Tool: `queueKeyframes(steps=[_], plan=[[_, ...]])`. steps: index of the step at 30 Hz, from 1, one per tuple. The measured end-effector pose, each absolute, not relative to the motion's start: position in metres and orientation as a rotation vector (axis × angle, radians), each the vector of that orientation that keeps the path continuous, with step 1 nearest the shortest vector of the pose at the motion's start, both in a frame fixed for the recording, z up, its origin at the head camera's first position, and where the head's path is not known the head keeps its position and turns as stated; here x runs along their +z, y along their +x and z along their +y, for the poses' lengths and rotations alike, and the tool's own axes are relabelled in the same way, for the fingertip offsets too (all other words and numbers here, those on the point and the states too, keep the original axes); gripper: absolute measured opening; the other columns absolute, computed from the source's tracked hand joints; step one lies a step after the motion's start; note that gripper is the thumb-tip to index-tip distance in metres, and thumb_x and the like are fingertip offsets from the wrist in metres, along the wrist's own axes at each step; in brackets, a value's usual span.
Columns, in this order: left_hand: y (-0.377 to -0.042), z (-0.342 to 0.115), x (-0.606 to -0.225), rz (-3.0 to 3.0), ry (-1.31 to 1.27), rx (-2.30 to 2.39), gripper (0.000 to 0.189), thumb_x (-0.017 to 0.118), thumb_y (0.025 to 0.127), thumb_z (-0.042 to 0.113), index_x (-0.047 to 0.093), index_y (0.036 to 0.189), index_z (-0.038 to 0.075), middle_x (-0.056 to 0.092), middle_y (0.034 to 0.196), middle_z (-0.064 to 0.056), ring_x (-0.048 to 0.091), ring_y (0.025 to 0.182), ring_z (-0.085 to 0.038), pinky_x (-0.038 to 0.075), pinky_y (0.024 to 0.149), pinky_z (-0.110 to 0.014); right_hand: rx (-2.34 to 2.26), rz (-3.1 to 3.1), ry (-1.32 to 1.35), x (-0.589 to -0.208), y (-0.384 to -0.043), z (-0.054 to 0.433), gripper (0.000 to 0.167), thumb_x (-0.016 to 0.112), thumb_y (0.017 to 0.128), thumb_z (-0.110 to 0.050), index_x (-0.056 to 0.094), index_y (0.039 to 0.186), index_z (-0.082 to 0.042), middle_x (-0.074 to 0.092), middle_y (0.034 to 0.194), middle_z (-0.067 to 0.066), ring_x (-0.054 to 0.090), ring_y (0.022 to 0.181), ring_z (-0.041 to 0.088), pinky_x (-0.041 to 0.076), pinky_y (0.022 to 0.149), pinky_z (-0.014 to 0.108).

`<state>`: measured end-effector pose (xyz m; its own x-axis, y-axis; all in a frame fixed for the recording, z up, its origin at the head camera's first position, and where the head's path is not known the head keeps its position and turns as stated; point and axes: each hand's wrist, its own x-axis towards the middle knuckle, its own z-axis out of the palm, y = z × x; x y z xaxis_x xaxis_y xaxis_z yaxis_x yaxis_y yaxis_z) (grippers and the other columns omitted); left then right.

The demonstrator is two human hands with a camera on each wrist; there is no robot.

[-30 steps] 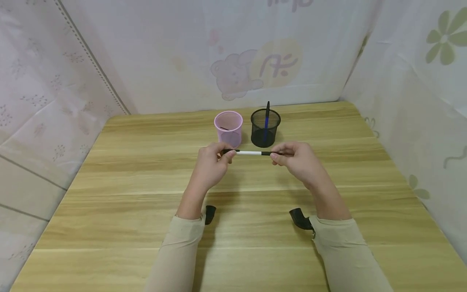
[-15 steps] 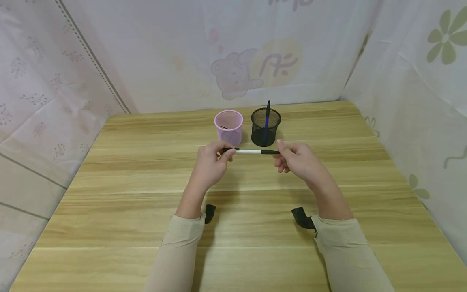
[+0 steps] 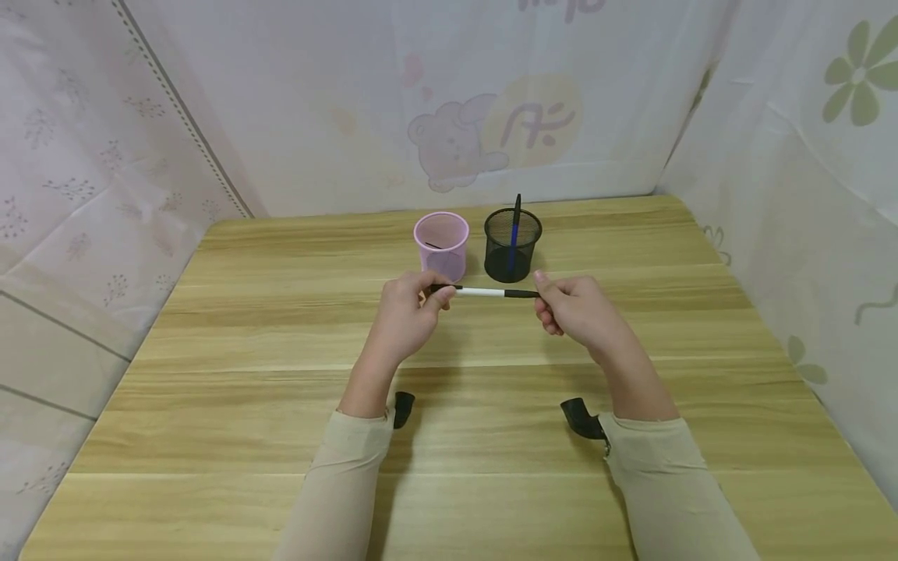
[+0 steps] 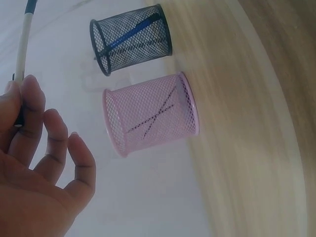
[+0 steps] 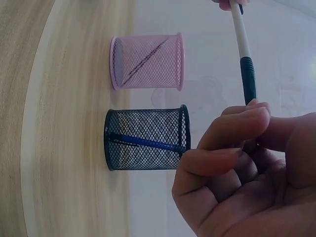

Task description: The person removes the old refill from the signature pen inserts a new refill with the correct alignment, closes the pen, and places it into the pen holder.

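Level between both hands is a pen (image 3: 482, 292) with a white barrel and black ends, held in front of two mesh cups. My left hand (image 3: 408, 313) pinches one black end between thumb and index finger, its other fingers loosely bent in the left wrist view. My right hand (image 3: 582, 310) pinches the opposite end, thumb on top and fingers curled below; the tip is hidden in its grip. Behind the left hand stands a pink mesh cup (image 4: 148, 118) with thin dark sticks inside. Beside it, a black mesh cup (image 5: 148, 158) contains a blue pen (image 3: 515, 232) with a black top.
The wood-grain table (image 3: 245, 436) extends on both sides and toward me. Patterned cloth (image 3: 316, 117) hangs behind and at both sides. Black curved pieces (image 3: 581, 419) stick out by the sleeve cuffs, just over the table.
My right hand has shifted slightly right toward the pen's end, and its thumb has come up on top with the fingers curled below. The left hand holds nearly still.
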<state>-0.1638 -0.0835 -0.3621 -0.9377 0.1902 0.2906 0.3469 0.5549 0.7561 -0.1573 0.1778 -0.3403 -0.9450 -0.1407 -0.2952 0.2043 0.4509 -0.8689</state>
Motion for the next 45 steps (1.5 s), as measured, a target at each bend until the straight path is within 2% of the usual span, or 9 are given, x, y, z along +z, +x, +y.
queueKeyframes(steps=[3,7,18,28,37,45], plan=[[-0.1647,-0.0837,-0.3624,-2.615,-0.465,-1.327,0.016,0.070,0.104,0.017,0.078,0.099,0.004,0.072,0.081,-0.006,0.057,0.073,-0.029,0.041,0.064,-0.029,-1.501,2.390,0.049,-0.3404,-0.1581,0.1784,0.051,0.043,0.114,-0.045,0.064,0.098,-0.001,0.059,0.078,-0.003,0.057,0.071,0.010,0.053,0.068,0.023],[-0.1661,-0.0839,-0.3634,-2.621,-0.464,-1.325,0.016,0.069,0.104,0.017,0.078,0.099,0.005,0.072,0.080,-0.005,0.056,0.070,-0.025,0.041,0.062,-0.028,-1.525,2.411,0.022,-0.3412,-0.1590,0.1795,0.050,0.046,0.114,-0.043,0.065,0.101,0.001,0.061,0.080,-0.003,0.058,0.072,0.008,0.053,0.069,0.022],[-0.1673,-0.0839,-0.3657,-2.629,-0.435,-1.327,0.014,0.070,0.104,0.018,0.078,0.097,0.009,0.071,0.079,-0.004,0.056,0.074,-0.019,0.043,0.065,-0.030,-1.562,2.431,-0.027,-0.3419,-0.1585,0.1802,0.045,0.051,0.113,-0.039,0.066,0.107,0.004,0.064,0.088,-0.001,0.060,0.077,0.010,0.052,0.072,0.023],[-0.1675,-0.0843,-0.3664,-2.632,-0.431,-1.325,0.014,0.070,0.104,0.017,0.078,0.096,0.009,0.071,0.079,-0.004,0.056,0.071,-0.018,0.043,0.063,-0.029,-1.570,2.461,-0.058,-0.3411,-0.1577,0.1798,0.036,0.054,0.113,-0.028,0.066,0.115,0.006,0.067,0.090,0.000,0.062,0.080,0.011,0.054,0.077,0.022],[-0.1666,-0.0856,-0.3663,-2.616,-0.419,-1.358,0.016,0.069,0.104,0.017,0.076,0.092,0.009,0.069,0.078,-0.004,0.056,0.072,-0.024,0.042,0.062,-0.029,-1.606,2.476,-0.037,-0.3395,-0.1571,0.1801,0.030,0.060,0.110,-0.023,0.067,0.120,0.005,0.071,0.084,-0.014,0.068,0.086,0.009,0.054,0.084,0.023],[-0.1652,-0.0858,-0.3664,-2.587,-0.433,-1.368,0.015,0.068,0.105,0.018,0.076,0.095,0.009,0.070,0.080,-0.004,0.054,0.073,-0.017,0.041,0.064,-0.029,-1.638,2.455,-0.055,-0.3346,-0.1552,0.1820,0.027,0.063,0.108,-0.019,0.067,0.123,0.003,0.073,0.085,-0.019,0.069,0.089,0.008,0.053,0.083,0.023]])
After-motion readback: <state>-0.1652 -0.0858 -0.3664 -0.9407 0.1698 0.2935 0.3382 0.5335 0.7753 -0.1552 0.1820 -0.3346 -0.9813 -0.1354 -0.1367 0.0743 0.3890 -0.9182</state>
